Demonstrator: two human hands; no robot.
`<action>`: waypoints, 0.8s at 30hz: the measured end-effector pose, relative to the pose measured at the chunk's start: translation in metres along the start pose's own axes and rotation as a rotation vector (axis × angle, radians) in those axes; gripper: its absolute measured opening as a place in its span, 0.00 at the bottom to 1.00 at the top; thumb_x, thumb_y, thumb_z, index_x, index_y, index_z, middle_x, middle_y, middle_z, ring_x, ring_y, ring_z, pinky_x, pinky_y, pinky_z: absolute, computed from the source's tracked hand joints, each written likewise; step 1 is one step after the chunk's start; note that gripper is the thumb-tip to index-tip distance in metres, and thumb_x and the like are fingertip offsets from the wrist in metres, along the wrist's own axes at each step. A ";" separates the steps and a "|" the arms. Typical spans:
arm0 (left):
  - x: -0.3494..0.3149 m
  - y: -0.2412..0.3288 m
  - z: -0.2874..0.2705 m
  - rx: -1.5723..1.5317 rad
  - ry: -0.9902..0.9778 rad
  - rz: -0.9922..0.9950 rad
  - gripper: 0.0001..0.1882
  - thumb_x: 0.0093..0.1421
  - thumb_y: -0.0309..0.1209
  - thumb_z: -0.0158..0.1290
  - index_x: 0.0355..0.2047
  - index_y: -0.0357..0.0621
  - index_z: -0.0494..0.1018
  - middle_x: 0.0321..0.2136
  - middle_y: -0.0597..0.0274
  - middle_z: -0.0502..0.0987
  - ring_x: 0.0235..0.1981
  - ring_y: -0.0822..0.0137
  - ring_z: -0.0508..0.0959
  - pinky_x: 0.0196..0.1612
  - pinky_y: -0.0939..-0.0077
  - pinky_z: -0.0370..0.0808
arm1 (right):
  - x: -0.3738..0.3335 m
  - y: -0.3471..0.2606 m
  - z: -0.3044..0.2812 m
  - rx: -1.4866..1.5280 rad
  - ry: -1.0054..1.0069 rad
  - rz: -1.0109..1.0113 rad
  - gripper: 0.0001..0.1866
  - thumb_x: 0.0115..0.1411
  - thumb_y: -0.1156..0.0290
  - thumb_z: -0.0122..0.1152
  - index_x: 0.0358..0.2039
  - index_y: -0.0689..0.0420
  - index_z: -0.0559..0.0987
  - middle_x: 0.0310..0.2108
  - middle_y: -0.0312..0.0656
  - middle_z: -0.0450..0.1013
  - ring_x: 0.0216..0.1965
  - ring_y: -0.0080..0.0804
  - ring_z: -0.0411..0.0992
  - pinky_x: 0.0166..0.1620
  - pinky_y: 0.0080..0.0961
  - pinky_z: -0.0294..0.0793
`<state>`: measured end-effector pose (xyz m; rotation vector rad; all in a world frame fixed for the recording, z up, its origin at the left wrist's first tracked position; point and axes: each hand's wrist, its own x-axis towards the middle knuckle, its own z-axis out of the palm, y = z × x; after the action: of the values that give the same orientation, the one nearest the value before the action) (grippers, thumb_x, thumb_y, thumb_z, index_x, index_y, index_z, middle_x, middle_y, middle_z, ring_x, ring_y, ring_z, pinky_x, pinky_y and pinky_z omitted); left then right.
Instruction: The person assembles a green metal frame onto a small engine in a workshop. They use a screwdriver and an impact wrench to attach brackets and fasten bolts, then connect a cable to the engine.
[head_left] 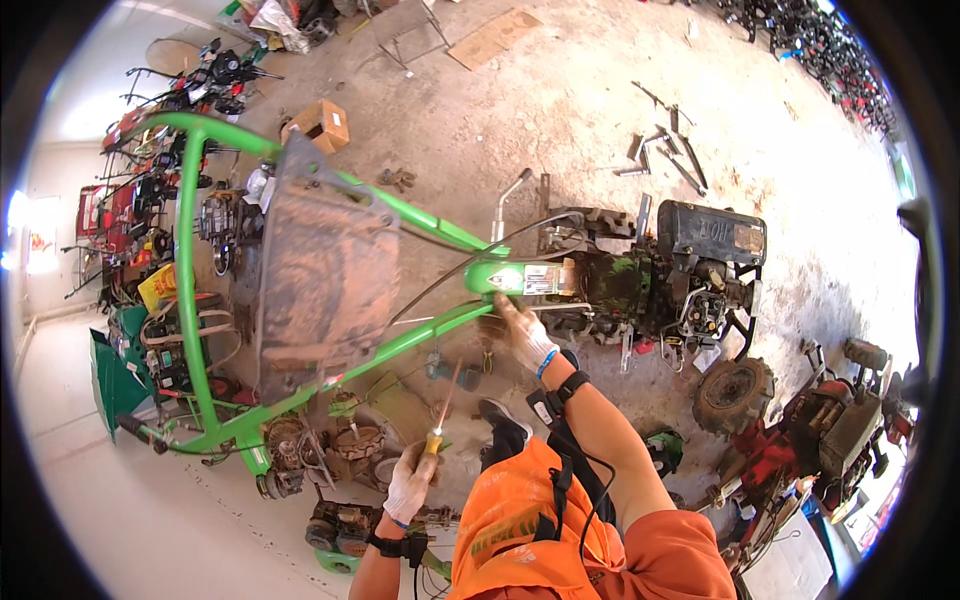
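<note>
My left hand (410, 482), in a white work glove, is closed around the yellow handle of a screwdriver (434, 441). Its thin shaft points up and away, below the green frame. Farther forward, my gloved right hand (527, 338) grips the near edge of a green handlebar frame (478, 277) where its two bars meet; some fingertips are hidden there. A rusty brown plate (325, 270) lies between the bars on the left. To the right, the frame joins a walk-behind machine with a dirty engine (700, 300) and a black tank (712, 236).
A loose tyred wheel (733, 394) lies right of my right arm, near a red machine (770, 450). Metal parts (672, 150) are scattered on the far floor. An open cardboard box (320, 126) stands beyond the handlebars. Several machines line the left wall.
</note>
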<state>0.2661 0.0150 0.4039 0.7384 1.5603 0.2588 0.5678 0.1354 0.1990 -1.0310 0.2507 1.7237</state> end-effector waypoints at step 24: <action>-0.088 -0.072 -0.198 -0.225 0.008 0.368 0.23 0.74 0.30 0.58 0.65 0.33 0.72 0.38 0.66 0.80 0.26 0.77 0.75 0.29 0.76 0.74 | -0.179 0.010 0.121 -1.297 0.238 -0.796 0.28 0.68 0.62 0.69 0.66 0.58 0.77 0.61 0.53 0.80 0.63 0.46 0.77 0.66 0.38 0.74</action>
<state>0.0526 -0.0404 0.4625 0.8430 1.3671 0.6975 0.5089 0.0845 0.4010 -1.8839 -1.1417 0.8766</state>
